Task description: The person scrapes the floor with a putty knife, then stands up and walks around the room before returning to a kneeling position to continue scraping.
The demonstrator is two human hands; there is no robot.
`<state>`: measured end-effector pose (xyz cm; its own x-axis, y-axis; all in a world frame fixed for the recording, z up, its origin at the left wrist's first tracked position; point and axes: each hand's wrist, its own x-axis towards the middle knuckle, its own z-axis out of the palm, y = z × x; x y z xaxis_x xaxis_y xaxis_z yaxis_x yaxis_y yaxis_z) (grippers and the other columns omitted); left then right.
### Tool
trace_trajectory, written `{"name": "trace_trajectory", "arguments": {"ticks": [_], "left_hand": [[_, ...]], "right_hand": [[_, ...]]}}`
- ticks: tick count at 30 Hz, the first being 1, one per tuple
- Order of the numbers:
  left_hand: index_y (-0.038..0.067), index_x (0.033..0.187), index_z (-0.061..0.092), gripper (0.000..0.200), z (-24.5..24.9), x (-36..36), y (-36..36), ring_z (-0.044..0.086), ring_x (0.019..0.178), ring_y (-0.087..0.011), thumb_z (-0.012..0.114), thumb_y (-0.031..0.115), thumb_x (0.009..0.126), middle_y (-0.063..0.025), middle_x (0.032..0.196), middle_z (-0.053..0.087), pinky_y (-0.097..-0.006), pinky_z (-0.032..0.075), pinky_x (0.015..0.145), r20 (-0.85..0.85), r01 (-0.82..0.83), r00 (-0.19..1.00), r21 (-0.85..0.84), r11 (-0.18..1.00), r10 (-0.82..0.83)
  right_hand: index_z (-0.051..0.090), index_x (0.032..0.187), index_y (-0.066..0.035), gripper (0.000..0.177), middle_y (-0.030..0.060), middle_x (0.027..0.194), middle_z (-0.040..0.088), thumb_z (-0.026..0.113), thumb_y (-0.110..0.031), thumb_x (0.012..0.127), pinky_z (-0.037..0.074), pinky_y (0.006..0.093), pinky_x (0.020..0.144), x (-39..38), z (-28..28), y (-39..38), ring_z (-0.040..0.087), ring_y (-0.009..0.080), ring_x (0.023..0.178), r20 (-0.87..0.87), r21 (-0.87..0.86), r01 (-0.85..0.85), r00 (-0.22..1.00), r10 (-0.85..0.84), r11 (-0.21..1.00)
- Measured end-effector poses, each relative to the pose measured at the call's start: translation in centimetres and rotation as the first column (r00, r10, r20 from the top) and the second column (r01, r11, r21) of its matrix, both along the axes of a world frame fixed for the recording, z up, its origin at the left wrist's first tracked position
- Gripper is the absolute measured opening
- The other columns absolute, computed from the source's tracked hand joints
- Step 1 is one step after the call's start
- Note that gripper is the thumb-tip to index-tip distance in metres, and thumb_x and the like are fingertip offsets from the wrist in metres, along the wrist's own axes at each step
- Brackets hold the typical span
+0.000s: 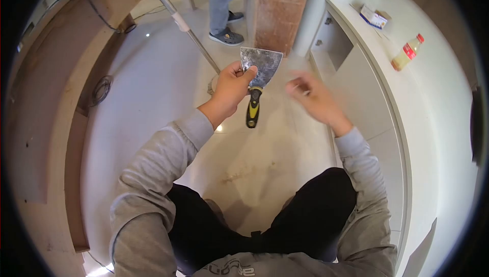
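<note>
Your left hand [232, 86] pinches the putty knife [261, 65] by the blade, fingers clamped on the steel near its left edge, so the handle hangs down. The knife is held up in the air in front of you, above the pale floor [153, 83], resting on nothing. Your right hand [311, 96] hovers just beside it, blurred; I cannot tell whether its fingers are apart or curled. The blade is broad, grey and flecked with dried filler, and the handle is yellow and black. It is probably light and stiff with a little spring, and thin at the edge, so the rubbery handle looks the safer place to take hold.
</note>
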<state>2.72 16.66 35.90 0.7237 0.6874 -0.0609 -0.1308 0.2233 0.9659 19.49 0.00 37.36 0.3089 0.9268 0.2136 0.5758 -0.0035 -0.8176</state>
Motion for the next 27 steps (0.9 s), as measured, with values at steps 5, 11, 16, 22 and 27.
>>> {"name": "trace_trajectory", "arguments": {"ticks": [5,11,16,22,27], "left_hand": [[0.004,0.107,0.059,0.016,-1.4,0.5,-2.1,0.066,0.082,-0.0151,0.062,0.014,0.095,-0.005,0.094,0.069,-0.0324,0.057,0.07,0.046,0.099,0.994,-0.033,0.995,-0.097],[0.007,0.106,0.059,0.017,-3.3,0.0,2.3,0.064,0.081,-0.0123,0.065,0.018,0.094,-0.0035,0.09,0.066,-0.0315,0.057,0.076,-0.053,0.023,0.998,-0.065,0.998,-0.027],[0.005,0.102,0.063,0.02,-6.5,-3.1,7.7,0.064,0.074,-0.0123,0.062,0.025,0.096,-0.0048,0.088,0.069,-0.0283,0.056,0.071,-0.194,-0.068,0.976,0.151,0.986,0.097],[0.001,0.084,0.066,0.029,-13.4,-7.8,9.8,0.062,0.065,-0.0138,0.062,0.028,0.094,-0.0063,0.074,0.067,-0.0284,0.051,0.063,-0.639,0.332,0.769,0.366,0.87,-0.025],[0.002,0.08,0.067,0.022,-15.5,-11.1,7.5,0.064,0.065,-0.0231,0.067,0.022,0.088,-0.0117,0.073,0.067,-0.0354,0.05,0.063,-0.901,0.819,0.433,0.387,0.424,-0.012]], "right_hand": [[0.047,0.125,-0.007,0.035,0.0063,0.099,0.062,0.059,-0.025,0.097,0.052,0.0279,0.076,-2.5,-4.2,1.0,0.064,0.0126,0.089,-0.573,-0.237,-0.427,0.787,0.229,0.873],[0.051,0.102,-0.007,0.018,-0.0014,0.075,0.052,0.053,-0.025,0.099,0.043,0.0225,0.049,3.1,-3.2,-0.6,0.052,0.0064,0.056,-0.425,-0.25,-0.248,0.896,0.124,0.936],[0.058,0.099,-0.002,0.023,0.0142,0.079,0.062,0.054,-0.023,0.095,0.048,0.0364,0.058,9.3,-13.5,-9.1,0.061,0.0261,0.063,0.026,-0.3,0.363,0.928,-0.373,0.882],[0.063,0.103,-0.001,0.032,0.0211,0.081,0.066,0.057,-0.029,0.089,0.051,0.0451,0.072,10.6,-23.5,-20.1,0.065,0.0391,0.077,0.386,-0.618,0.534,0.846,-0.369,0.577],[0.062,0.109,-0.003,0.032,0.0097,0.073,0.063,0.06,-0.028,0.088,0.048,0.0377,0.062,9.6,-28.6,-27.4,0.06,0.0224,0.063,-0.048,-0.8,0.369,0.747,-0.664,0.473]]}}
